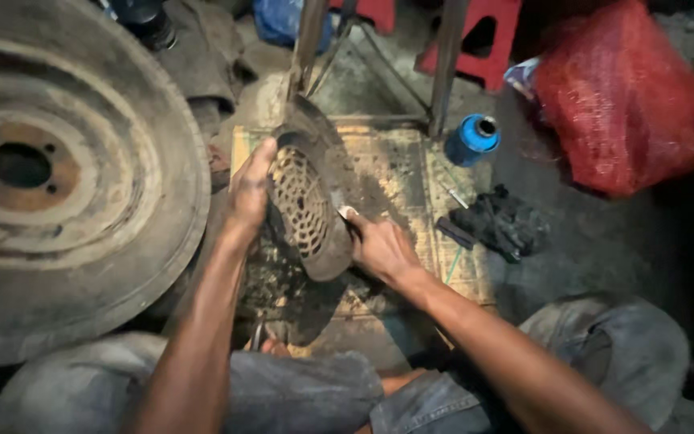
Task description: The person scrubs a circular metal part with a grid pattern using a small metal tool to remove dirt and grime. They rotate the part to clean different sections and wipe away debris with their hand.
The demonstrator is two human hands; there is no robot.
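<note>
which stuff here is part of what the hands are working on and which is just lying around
In hand:
- left hand steadying the round perforated metal cover
- right hand pressing a small tool against the cover's rim
- dirty wooden board underneath

Lying about:
- large wheel
- blue thread spool
- black gloves
- red mesh sack
- red stool

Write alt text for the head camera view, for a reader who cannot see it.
A person's left hand steadies a dirty round perforated metal cover on edge over a grimy board while the right hand presses against its rim. A large worn tyre lies at left.
</note>
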